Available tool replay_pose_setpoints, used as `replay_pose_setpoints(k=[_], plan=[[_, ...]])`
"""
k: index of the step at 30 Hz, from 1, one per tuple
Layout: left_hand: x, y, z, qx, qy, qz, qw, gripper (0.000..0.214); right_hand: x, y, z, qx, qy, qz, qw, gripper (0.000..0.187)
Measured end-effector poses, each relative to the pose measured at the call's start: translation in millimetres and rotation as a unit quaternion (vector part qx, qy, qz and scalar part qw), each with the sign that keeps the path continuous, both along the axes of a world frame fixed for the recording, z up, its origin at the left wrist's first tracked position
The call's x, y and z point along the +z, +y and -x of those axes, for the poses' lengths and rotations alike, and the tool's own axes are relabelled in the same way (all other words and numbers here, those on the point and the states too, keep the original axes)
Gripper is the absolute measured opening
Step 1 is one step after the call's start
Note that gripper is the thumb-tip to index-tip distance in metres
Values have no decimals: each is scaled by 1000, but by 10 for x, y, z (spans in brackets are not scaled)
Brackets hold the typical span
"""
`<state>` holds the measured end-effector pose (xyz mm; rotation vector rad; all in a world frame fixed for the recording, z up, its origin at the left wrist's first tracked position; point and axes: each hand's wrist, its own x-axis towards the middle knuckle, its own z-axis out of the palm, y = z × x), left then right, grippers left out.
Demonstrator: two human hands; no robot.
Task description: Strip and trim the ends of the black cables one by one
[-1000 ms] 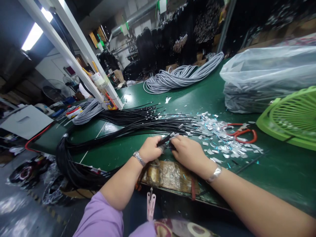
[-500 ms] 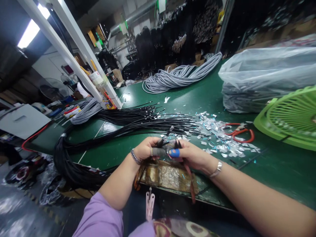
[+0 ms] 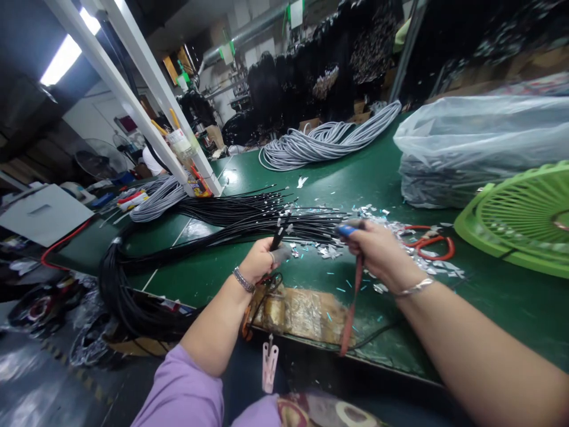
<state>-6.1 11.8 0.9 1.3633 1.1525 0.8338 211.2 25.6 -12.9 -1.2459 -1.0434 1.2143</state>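
Note:
My left hand (image 3: 262,260), a grey cover on its thumb, is closed round a few black cables (image 3: 279,232) whose stripped ends point up. My right hand (image 3: 371,244), with blue tape on a finger, is closed and raised beside the tips of a long bundle of black cables (image 3: 240,228). Motion blur hides what its fingers grip. A reddish strap (image 3: 353,302) runs from below that hand down to a tape-wrapped board (image 3: 306,314) at the table's edge. Scraps of foil (image 3: 329,251) lie between the hands.
Red-handled scissors (image 3: 435,246) lie to the right, beside a green fan (image 3: 520,219) and a plastic bag (image 3: 480,148). Grey cable coils (image 3: 329,142) rest at the back. A white post (image 3: 155,95) rises at the left. A pink clip (image 3: 269,365) hangs in front.
My hands, together over the board before, are now apart. The right hand has moved right and up toward the cable tips, and the strap is drawn up. My left hand still holds black cables.

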Motion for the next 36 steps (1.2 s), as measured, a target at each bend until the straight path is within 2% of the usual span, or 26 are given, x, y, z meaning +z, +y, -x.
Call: replay_pose_setpoints(k=[2, 5, 8, 11, 14, 16, 18, 20, 22, 24, 25, 26, 28, 30, 31, 33, 34, 36], plan=[[18, -13, -14, -14, -9, 3, 1000, 47, -9, -54, 68, 82, -64, -39, 994, 26], [5, -21, -49, -38, -24, -18, 999, 43, -45, -161, 236, 177, -160, -121, 964, 30], [-42, -1, -66, -56, -19, -56, 997, 38, -95, -202, 329, 209, -215, -158, 941, 26], [-70, 21, -56, -78, 20, -83, 993, 37, -122, -199, 310, 218, -238, -173, 931, 21], [-57, 10, -13, -151, 53, -70, 985, 38, -129, -219, 269, 303, -162, -132, 930, 22], [-45, -8, 27, -217, 38, -19, 975, 43, -137, -247, 272, 382, -53, -73, 920, 26], [-50, -16, 57, -246, 11, 33, 969, 51, -141, -267, 298, 414, 40, -26, 909, 30], [-74, -5, 55, -216, 14, 41, 975, 51, -123, -270, 329, 379, 32, -24, 924, 27], [-101, 22, 18, -149, 60, -6, 987, 44, -78, -267, 354, 282, -122, -69, 949, 16], [-114, 43, -34, -97, 110, -71, 987, 38, -25, -273, 375, 175, -306, -124, 928, 13], [-111, 46, -55, -84, 118, -90, 985, 37, -5, -278, 384, 149, -355, -139, 912, 14], [-102, 43, -70, -81, 112, -91, 986, 37, 8, -281, 389, 145, -363, -141, 909, 15], [-72, 22, -75, -93, 70, -53, 992, 40, 9, -263, 375, 184, -266, -103, 941, 15], [-40, -4, -56, -107, 22, -8, 994, 44, -15, -198, 306, 191, -95, -38, 976, 18], [-29, -13, -42, -107, 5, 2, 994, 45, -29, -149, 251, 169, -16, -10, 985, 21], [-20, -20, -17, -89, -14, 3, 996, 46, -48, -46, 127, 70, 99, 14, 993, 24], [-20, -18, -7, -80, -16, 4, 997, 46, -51, -6, 75, 35, 135, 14, 990, 26], [-25, -11, 0, -69, -11, 11, 997, 45, -46, 18, 30, 20, 143, 15, 989, 26]])
